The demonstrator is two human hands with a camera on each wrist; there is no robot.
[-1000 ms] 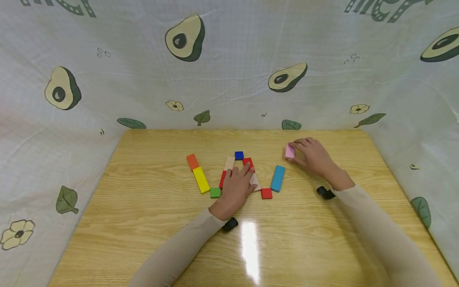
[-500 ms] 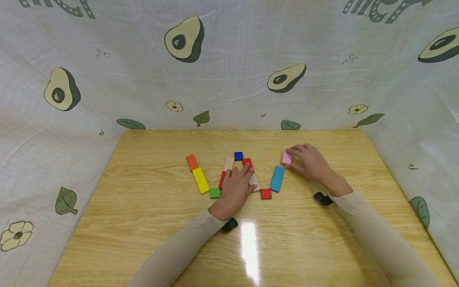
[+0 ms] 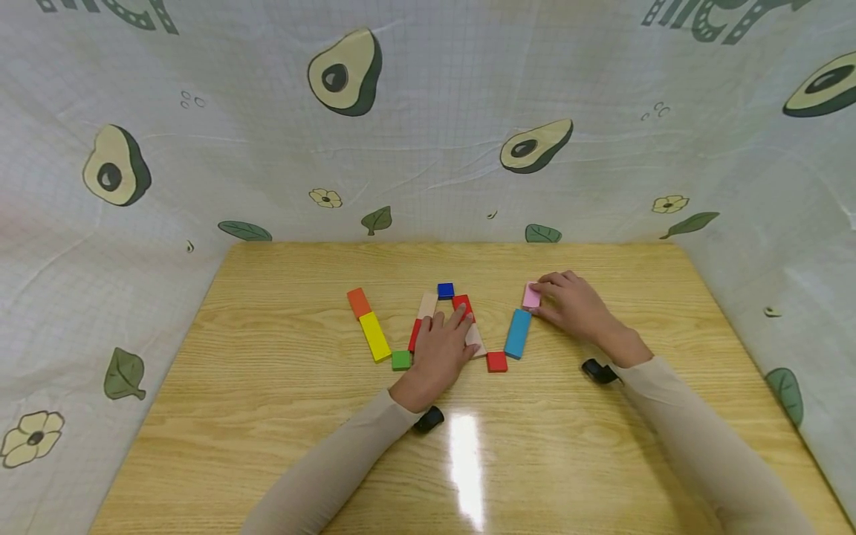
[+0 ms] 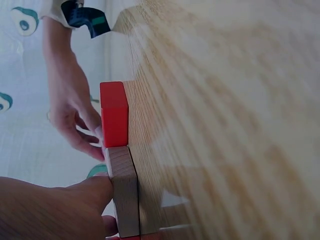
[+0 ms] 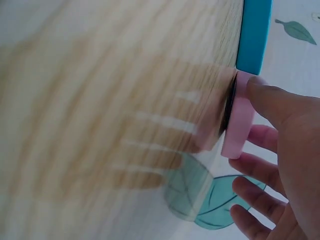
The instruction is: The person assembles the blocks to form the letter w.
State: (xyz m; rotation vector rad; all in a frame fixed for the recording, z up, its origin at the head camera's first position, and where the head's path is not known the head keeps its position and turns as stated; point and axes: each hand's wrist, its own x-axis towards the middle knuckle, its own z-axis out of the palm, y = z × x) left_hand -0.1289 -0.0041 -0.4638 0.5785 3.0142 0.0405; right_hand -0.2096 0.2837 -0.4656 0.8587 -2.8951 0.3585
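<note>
My right hand [image 3: 571, 305] pinches a pink block [image 3: 531, 296] at the far end of a light blue block [image 3: 518, 334]. In the right wrist view the thumb presses the end of the pink block beside the blue one, with a fingertip at its other end. My left hand [image 3: 438, 364] lies with fingers spread over two slanting rows of blocks. Its fingertips touch a red block [image 3: 461, 300], and the thumb lies along a plain wood block [image 4: 125, 197]. The other row has a plain wood block [image 3: 428, 305] and a red block [image 3: 414, 334], partly hidden by the fingers.
A dark blue square block [image 3: 446, 290] sits between the rows' far ends. Near their close ends lie a green square block [image 3: 400, 360] and a red one [image 3: 497, 362]. Orange [image 3: 359, 302] and yellow [image 3: 376, 336] blocks form a row at left. Patterned cloth [image 3: 428, 148] surrounds the table.
My right hand has brought the pink block left and nearer, down to the far end of the light blue block. The left hand has stayed in place.
</note>
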